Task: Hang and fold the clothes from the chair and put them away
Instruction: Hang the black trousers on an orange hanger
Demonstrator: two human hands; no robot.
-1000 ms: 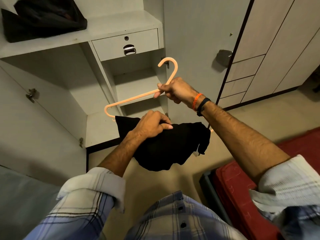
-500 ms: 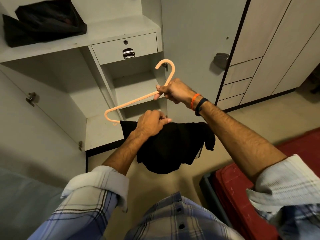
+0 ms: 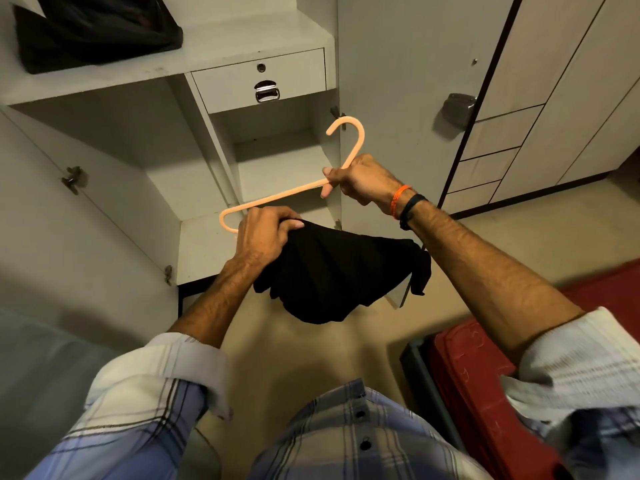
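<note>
— Peach plastic, that hanger; who is holding it?
— The right hand is gripping it where the hook meets the shoulder bar, fingers curled tight round the neck, and the hook is pointing up toward the cupboard.
— And the other hand?
— The left hand is pinching a bunched edge of the black garment, fingers curled over the cloth, just beside the hanger's left end.
— Where is the garment sitting?
— It is hanging in the air below the hanger, between the two forearms, sagging toward the floor. Its right side is drooping next to the right wrist. Whether it is threaded over the lower bar, I cannot tell; the cloth is hiding that part.
— Anything behind?
— The cupboard is standing open, with its drawer closed under the top shelf. A dark bundle is lying on that shelf, at the left. A red mattress is showing at the lower right, and two bands, orange and black, are sitting on the right wrist.
— Clothing?
— Checked sleeves are rolled back off both forearms.
</note>
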